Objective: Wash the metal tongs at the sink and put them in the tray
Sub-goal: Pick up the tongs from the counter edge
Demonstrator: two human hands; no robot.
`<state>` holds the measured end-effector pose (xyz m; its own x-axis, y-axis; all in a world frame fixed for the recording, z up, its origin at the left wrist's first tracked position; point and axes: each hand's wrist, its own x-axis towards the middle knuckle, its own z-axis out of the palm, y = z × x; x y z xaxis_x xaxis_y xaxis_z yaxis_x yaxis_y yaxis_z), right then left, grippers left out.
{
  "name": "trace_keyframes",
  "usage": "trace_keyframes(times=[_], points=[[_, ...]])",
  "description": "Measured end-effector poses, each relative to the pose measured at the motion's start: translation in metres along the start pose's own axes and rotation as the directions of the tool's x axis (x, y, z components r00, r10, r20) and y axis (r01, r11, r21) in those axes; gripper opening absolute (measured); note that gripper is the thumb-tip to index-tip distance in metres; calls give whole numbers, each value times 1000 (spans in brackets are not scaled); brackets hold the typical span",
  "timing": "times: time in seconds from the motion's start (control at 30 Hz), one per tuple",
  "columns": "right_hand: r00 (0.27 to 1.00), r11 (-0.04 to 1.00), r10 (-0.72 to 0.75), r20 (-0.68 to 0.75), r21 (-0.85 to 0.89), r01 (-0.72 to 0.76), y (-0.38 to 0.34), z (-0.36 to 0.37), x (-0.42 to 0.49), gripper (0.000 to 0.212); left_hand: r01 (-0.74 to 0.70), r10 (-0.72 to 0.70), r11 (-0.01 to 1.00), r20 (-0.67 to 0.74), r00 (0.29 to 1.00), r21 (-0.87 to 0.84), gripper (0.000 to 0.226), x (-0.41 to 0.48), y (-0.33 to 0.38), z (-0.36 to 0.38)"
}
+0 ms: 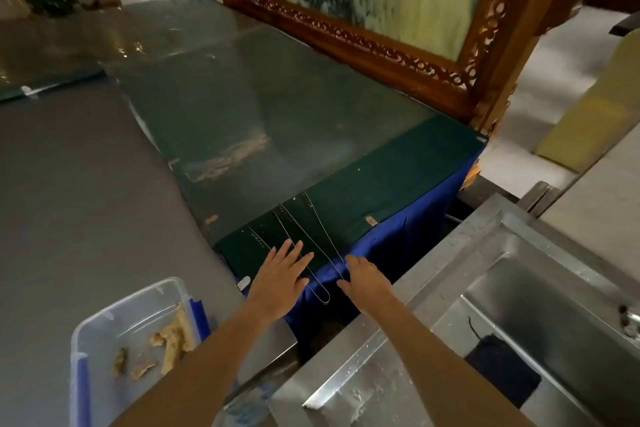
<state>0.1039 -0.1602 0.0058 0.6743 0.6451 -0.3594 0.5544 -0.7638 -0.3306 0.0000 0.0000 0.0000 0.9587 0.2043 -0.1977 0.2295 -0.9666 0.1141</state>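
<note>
Steel wire tongs (313,253) lie on the green-clothed table (381,177), at its near edge; I count two long thin pairs, perhaps a third further left. One closed loop end juts past the edge over the blue skirt (398,253).

Head view. Left hand (282,279) lies flat, palm down, fingers spread and holding nothing, over the near ends of the tongs. I cannot tell whether it presses on the wire. Right hand (365,276) is loosely open beside it, fingertips at the table edge by the rightmost arm of the tongs; contact unclear, no grip visible. The jutting loop lies between the two hands.

Edges and room:
- Grey counter (86,201) to the left, mostly bare, meeting the green table along a curved seam.
- Clear plastic tray (83,329) with blue clips at the counter's near corner, well apart from the tongs, holding brownish scraps (169,343).
- Stainless sink (519,288) to the right, across a dark gap from the table; wet rim, a dark cloth (502,371) in the basin.
- Carved wooden frame (346,35) along the table's far right side; the middle of the table is open.
</note>
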Motion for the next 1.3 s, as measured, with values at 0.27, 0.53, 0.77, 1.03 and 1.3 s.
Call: trace_keyframes(times=[0.27, 0.53, 0.77, 1.03, 1.3], points=[[996, 987, 91, -6, 136, -90, -8, 16, 23, 48, -83, 85, 985, -5, 996, 153, 57, 17, -21, 26], [984, 973, 133, -116, 206, -107, -15, 7, 35, 31, -45, 49, 996, -47, 998, 71, 57, 14, -18, 32], [963, 954, 187, -192, 271, -131, -6, -31, 21, 34, -40, 39, 999, -79, 996, -16, 63, 17, -10, 7], [873, 790, 311, -377, 613, -17, 27, -96, -64, 25, 156, -90, 90, 148, 985, -984, 66, 62, 80, -94], [776, 632, 433, -459, 768, 102, 69, -151, -175, 21, 22, 335, -483, -162, 928, -875, 19, 65, 209, -183]])
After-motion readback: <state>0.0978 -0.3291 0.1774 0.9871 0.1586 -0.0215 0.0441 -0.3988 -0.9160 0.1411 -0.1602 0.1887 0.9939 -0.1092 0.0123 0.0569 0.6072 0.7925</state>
